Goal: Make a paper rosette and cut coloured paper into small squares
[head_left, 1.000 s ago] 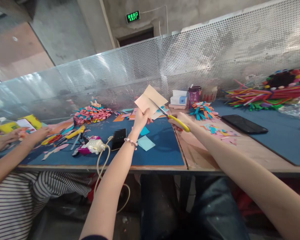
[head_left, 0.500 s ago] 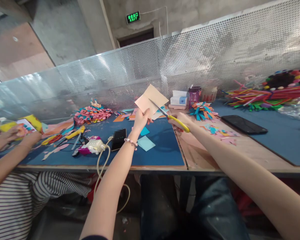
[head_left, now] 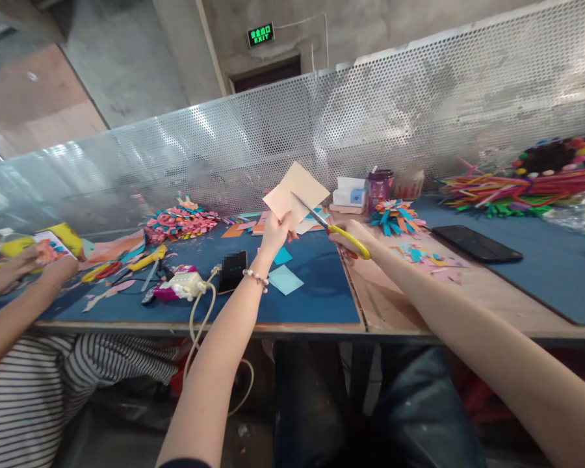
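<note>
My left hand (head_left: 275, 231) is closed on the lower corner of a peach-coloured square of paper (head_left: 295, 189), held up above the blue mat (head_left: 312, 292). My right hand (head_left: 351, 236) grips yellow-handled scissors (head_left: 332, 227), whose blades reach into the paper's right edge. A bead bracelet sits on my left wrist. Two light-blue paper squares (head_left: 283, 279) lie on the mat below my hands.
A person in a striped shirt works at the left, their hands (head_left: 34, 266) near a yellow packet. A glue gun (head_left: 178, 287) with cord, a small black device (head_left: 232, 271), a black phone (head_left: 476, 243), paper flowers (head_left: 180, 220), coloured strips (head_left: 511, 185) and a perforated metal screen (head_left: 419, 110) surround me.
The paper has lifted very slightly in my left hand; the scissors stay in its edge. The person's hands at the left have drawn back towards the yellow packet.
</note>
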`<state>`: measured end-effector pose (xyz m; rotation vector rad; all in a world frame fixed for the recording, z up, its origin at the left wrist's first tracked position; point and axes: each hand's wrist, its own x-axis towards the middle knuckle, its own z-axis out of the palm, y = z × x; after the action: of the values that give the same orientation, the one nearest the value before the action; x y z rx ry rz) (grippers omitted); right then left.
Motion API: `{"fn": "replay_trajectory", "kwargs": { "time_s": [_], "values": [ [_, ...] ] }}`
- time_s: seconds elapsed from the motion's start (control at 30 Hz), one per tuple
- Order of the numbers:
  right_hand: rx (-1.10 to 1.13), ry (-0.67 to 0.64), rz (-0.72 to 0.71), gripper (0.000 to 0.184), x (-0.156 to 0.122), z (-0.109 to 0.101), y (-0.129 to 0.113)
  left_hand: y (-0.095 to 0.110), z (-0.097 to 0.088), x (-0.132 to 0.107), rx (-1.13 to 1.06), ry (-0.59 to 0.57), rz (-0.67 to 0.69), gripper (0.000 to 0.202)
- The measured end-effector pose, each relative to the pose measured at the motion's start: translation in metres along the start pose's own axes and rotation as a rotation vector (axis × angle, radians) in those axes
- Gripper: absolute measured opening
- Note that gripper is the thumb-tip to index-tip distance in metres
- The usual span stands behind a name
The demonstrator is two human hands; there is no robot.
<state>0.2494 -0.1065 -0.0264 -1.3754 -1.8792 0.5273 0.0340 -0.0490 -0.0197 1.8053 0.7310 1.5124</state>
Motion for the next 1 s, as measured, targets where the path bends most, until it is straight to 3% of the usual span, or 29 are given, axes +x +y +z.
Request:
{"fn": "replay_trajectory", "kwargs": {
  "time_s": [1.0],
  "values": [
    [-0.108,0.037,0.004,0.016,-0.0037,-0.004,-0.009,0.0011,-0.0001,-0.0004,0.027,0.012,-0.009,0.022]
  ]
}}
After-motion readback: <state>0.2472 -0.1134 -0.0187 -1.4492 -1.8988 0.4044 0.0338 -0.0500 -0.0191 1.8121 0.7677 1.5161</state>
